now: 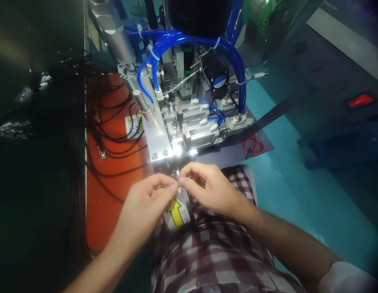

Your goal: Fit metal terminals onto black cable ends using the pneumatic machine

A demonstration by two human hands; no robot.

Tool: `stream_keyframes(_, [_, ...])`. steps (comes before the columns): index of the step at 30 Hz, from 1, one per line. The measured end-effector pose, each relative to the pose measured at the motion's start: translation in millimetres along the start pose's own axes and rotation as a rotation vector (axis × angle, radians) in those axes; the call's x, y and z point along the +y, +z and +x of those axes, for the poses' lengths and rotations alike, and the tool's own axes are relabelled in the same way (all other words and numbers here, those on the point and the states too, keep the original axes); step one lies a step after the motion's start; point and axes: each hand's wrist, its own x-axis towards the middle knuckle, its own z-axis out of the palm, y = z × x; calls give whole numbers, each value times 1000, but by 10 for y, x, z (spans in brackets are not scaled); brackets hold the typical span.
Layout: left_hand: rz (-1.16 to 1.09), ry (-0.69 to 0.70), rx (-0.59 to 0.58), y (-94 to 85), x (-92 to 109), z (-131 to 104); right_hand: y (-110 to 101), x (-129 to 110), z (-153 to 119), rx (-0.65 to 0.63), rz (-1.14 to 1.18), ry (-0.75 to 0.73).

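My left hand [150, 193] and my right hand [209, 185] meet fingertip to fingertip at the near edge of a machine [192, 118]. Both are closed in a pinch. Between the fingertips is something small, partly hidden, with what look like thin wire ends; its kind cannot be made out. Just below the hands, a white label with a yellow arrow [176, 212] is stuck on a rounded part. Bright light falls on the metal base plate [158, 150] right above my fingers.
Black cables [109, 134] spread over an orange board [97, 219] at left. Blue air tubes [189, 38] arch across the machine. Red-handled pliers or snips [254, 146] lie at its right. A metal cylinder [116, 36] rises at the upper left. A red light [359, 100] glows at far right.
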Motion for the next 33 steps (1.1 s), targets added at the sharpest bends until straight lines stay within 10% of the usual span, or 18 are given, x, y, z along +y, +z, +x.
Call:
stream_keyframes(11, [24, -8, -27, 14, 64, -25, -20, 66, -4, -108, 176, 109])
stream_keyframes(17, [75, -27, -20, -1, 70, -11, -132, 21, 36, -148, -278, -173])
stream_keyframes(24, [110, -21, -40, -37, 69, -6, -71, 187, 82, -118, -100, -304])
stream_keyframes(33, [655, 858, 237, -75, -72, 123, -1, 319, 222, -75, 199, -95])
